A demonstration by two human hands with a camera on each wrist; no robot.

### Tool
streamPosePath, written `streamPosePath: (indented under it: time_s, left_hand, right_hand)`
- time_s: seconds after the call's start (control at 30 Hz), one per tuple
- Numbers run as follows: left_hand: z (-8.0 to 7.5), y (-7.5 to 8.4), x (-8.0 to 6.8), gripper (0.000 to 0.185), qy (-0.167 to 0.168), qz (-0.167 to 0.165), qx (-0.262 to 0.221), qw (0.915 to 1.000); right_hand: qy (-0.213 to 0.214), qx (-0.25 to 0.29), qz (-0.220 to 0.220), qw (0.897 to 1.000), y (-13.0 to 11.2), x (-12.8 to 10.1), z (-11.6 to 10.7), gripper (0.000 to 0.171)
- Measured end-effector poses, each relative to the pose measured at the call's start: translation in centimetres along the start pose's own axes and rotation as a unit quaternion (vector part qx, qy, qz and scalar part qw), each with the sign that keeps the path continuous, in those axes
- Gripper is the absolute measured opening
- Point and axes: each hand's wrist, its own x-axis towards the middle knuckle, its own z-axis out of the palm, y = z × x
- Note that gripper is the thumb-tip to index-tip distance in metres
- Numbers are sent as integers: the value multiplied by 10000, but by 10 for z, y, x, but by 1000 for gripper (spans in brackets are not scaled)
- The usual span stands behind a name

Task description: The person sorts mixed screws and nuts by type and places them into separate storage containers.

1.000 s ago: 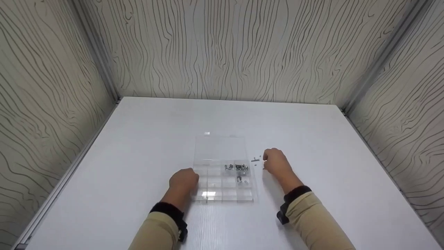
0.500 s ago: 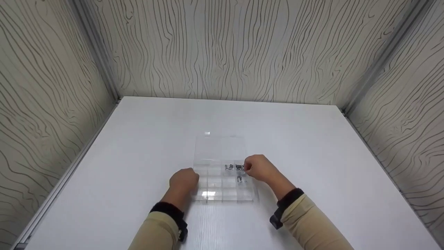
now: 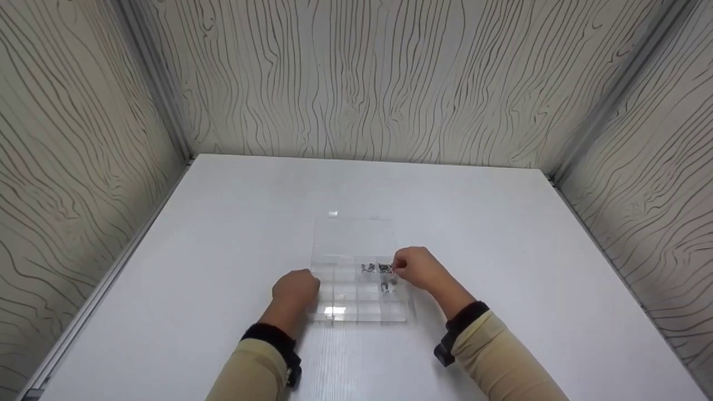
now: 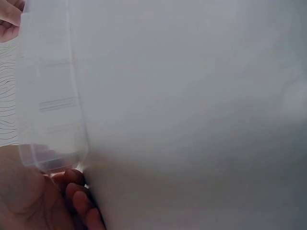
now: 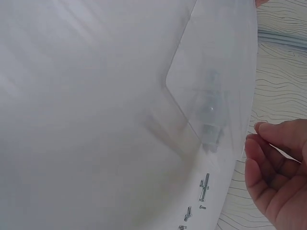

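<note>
Since earlier, right hand (image 3: 419, 268) reached organizer (image 3: 356, 289), grip unclear; left hand (image 3: 295, 289) grasps it.

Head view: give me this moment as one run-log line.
left hand: holds organizer box edge | right hand: fingers curled over screw compartment | loose screws: on table

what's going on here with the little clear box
A person works at a white table with a clear compartment box, its lid lying open behind it. The left hand rests against the box's left edge. The right hand is over the compartments at the far right, where small metal screws lie, fingertips pinched together. A few more loose screws lie on the table beside the box.
</note>
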Motion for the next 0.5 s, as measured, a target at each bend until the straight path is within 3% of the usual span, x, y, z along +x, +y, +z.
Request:
streamPosePath:
  time_s: [0.17, 0.23, 0.4, 0.5]
  left_hand:
    - [2, -1, 3, 13, -118, -90, -188, 9997]
    - [3, -1, 4, 3, -43, -331, -542, 9980]
    - [5, 0, 5, 28, 177, -776, -1306, 9882]
    - [5, -1, 6, 29, 237, -806, -1368, 9870]
  right_hand:
    - [241, -5, 356, 9991, 9, 4, -6, 6]
    - [440, 84, 446, 9980, 15, 5, -7, 7]
    - [824, 242, 773, 9933, 33, 8, -9, 11]
    - [860, 184, 980, 9913, 43, 9, -10, 14]
